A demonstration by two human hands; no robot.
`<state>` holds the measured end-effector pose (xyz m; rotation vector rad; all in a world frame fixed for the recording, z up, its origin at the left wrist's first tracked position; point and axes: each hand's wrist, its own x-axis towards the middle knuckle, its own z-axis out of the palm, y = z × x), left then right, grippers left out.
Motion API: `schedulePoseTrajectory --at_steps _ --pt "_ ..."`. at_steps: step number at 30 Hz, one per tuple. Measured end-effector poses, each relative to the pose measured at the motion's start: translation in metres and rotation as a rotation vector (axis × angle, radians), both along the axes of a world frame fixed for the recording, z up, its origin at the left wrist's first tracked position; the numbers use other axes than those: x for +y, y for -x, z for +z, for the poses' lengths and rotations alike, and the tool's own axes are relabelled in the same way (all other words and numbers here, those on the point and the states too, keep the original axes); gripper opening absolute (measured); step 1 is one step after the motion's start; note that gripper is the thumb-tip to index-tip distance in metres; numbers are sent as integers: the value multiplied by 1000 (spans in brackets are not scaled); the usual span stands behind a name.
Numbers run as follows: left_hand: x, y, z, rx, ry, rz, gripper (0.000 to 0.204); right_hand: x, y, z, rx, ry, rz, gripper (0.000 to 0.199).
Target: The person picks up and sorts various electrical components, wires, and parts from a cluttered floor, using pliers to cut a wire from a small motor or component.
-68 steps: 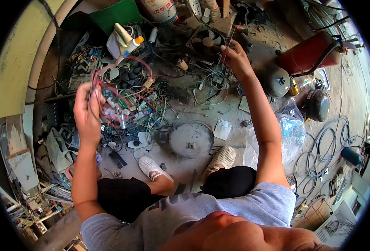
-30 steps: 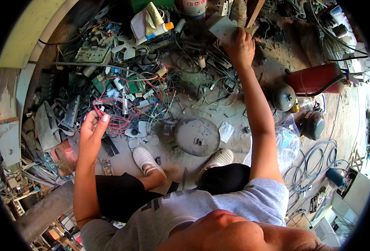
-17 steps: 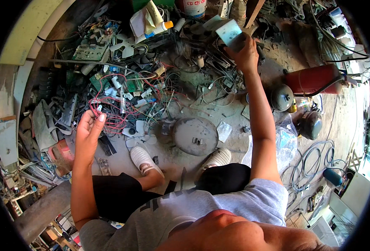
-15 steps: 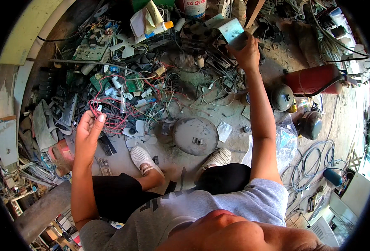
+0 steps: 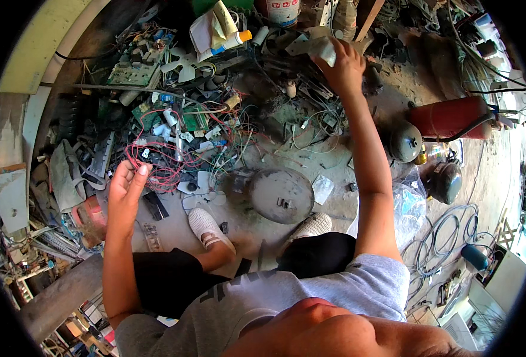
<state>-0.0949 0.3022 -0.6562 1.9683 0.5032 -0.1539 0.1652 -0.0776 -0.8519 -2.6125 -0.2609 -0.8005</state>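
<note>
Fingers of the left hand (image 5: 125, 189) pinch tangled red wires (image 5: 156, 166), lifting them clear; the right hand (image 5: 341, 62) grips a pale flat plastic piece (image 5: 323, 49).

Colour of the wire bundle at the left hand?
Mostly red wire bundle, touched by the left hand; head view.

One view only, and it sits high on the person's head, looking almost straight down over the grey shirt (image 5: 310, 297) and bent knees to the dirt floor (image 5: 310, 244). It's a wide fisheye, so straight edges bow near the dark round rim. Take the round metal lid (image 5: 281, 195) as the centre mark: the heap of wires and circuit boards (image 5: 174, 137) spreads up and left of it, the red cylinder (image 5: 450, 116) lies to its right, the white shoes (image 5: 206, 225) just below it. Both forearms rise from the lower edge, close to the lens; the heap lies within arm's reach.
</note>
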Motion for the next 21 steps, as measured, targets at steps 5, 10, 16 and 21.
schedulePoseTrajectory --at_steps 5,10,16,21 --pt "2 7 2 -20 9 22 23 88 -48 2 206 219 186 18" --pt "-15 4 6 -48 40 14 22 122 -88 -35 375 394 -4 24" --pt "-12 16 14 3 119 45 15 121 -90 -28 237 229 -25 22" --pt "-10 12 10 56 108 41 16 87 -82 -2 17 -211 149 14"
